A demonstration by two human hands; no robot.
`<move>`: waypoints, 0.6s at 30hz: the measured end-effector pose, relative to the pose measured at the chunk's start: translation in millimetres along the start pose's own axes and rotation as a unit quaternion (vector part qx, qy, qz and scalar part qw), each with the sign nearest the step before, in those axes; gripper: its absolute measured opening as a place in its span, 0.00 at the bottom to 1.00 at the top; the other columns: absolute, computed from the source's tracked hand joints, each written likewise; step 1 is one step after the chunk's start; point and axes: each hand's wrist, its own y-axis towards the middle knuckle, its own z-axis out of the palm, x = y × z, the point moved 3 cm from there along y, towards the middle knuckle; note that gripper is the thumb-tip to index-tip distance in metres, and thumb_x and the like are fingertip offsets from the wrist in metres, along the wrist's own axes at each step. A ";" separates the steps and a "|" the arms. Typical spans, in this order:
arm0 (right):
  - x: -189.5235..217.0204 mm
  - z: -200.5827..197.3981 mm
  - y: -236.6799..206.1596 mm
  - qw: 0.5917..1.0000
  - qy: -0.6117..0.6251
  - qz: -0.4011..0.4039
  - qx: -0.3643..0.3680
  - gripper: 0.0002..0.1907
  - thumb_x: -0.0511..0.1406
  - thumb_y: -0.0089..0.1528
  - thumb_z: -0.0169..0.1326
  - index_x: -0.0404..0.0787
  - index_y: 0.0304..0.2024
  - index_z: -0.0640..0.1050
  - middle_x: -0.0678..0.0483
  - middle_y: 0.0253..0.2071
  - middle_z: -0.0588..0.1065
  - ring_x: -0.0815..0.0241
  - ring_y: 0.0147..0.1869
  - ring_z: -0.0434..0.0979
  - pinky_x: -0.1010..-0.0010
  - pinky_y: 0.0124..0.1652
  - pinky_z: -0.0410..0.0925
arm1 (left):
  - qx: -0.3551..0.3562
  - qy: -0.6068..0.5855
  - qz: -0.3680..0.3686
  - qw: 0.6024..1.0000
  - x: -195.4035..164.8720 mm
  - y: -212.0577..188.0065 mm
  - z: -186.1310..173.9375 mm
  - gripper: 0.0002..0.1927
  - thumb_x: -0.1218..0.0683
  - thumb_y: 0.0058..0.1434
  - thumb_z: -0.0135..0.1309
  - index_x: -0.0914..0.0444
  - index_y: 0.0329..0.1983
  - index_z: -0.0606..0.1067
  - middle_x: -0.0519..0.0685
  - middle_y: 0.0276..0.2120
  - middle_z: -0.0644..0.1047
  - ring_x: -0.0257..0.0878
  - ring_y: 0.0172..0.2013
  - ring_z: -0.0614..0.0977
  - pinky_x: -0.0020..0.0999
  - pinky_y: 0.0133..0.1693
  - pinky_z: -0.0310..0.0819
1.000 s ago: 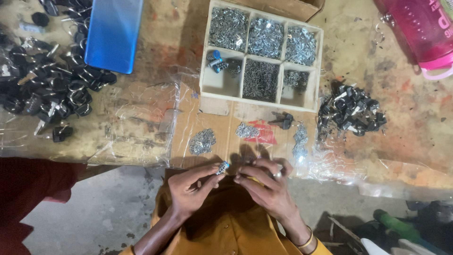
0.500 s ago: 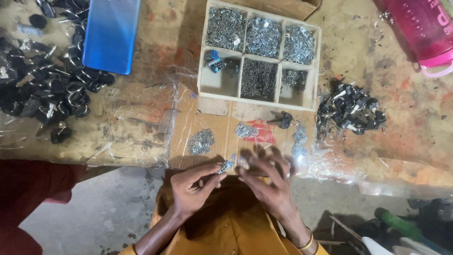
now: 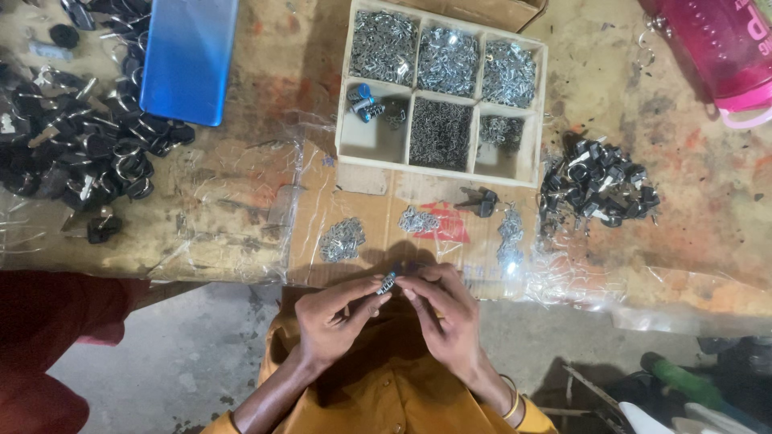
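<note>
A worn wooden workbench [image 3: 241, 209], partly covered with clear plastic film and a flat piece of cardboard [image 3: 378, 233], fills the upper view; a concrete floor shows below its edge. The left hand [image 3: 334, 317] and right hand [image 3: 438, 309] meet just off the bench edge, over the lap. Both sets of fingertips pinch one small metal part [image 3: 387, 282], which sits between them, closer to the left thumb and forefinger. Compared with half a second ago, the right hand has drawn back from the cardboard and closed in on the part, so the work is now a two-handed fitting rather than a pick.

Directly ahead of the grip lie three small heaps of metal clips [image 3: 343, 239]. Beyond them stands a wooden compartment tray [image 3: 540, 104] filled with more clips. Ahead and to the right rests a pile of black parts [image 3: 599, 181]. Far ahead-left lies a blue phone [image 3: 190, 56], with more black pieces to its left.
</note>
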 end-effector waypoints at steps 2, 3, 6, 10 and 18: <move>3.8 -0.7 1.7 0.999 0.028 0.037 0.015 0.12 0.25 0.61 0.59 0.36 0.47 0.82 0.50 0.42 0.75 0.62 0.43 0.77 0.79 0.37 0.76 | 0.008 0.005 0.002 1.000 0.8 0.3 0.1 0.13 0.62 0.52 0.70 0.64 0.41 0.83 0.52 0.41 0.86 0.33 0.31 0.89 0.21 0.24 0.79; 4.8 -1.0 2.0 0.997 0.042 0.056 0.023 0.12 0.24 0.61 0.59 0.36 0.48 0.82 0.50 0.42 0.75 0.63 0.42 0.77 0.79 0.36 0.77 | 0.006 0.008 0.024 1.000 0.3 0.5 -0.4 0.13 0.61 0.53 0.70 0.64 0.42 0.83 0.52 0.42 0.86 0.34 0.33 0.89 0.21 0.27 0.81; 5.0 -1.5 2.3 0.994 0.086 0.072 0.012 0.15 0.25 0.61 0.60 0.33 0.50 0.78 0.51 0.43 0.78 0.64 0.43 0.80 0.76 0.39 0.75 | 0.000 0.024 0.078 0.997 -1.8 0.1 -0.7 0.13 0.60 0.55 0.69 0.64 0.44 0.82 0.52 0.44 0.85 0.37 0.39 0.89 0.23 0.34 0.86; -0.4 4.7 -0.1 0.997 0.064 0.044 -0.009 0.16 0.26 0.61 0.62 0.32 0.52 0.77 0.51 0.43 0.79 0.65 0.43 0.82 0.77 0.40 0.78 | 0.009 0.064 0.089 0.994 -2.1 1.1 1.0 0.12 0.60 0.54 0.70 0.65 0.43 0.84 0.51 0.41 0.86 0.37 0.36 0.90 0.24 0.31 0.85; -25.2 -29.7 -6.1 0.998 -0.032 -0.054 -0.002 0.09 0.30 0.62 0.64 0.48 0.45 0.84 0.60 0.46 0.76 0.67 0.40 0.77 0.81 0.33 0.72 | 0.010 0.067 0.125 0.990 -15.6 6.6 2.8 0.12 0.63 0.54 0.67 0.67 0.42 0.82 0.53 0.43 0.84 0.42 0.43 0.89 0.32 0.39 0.87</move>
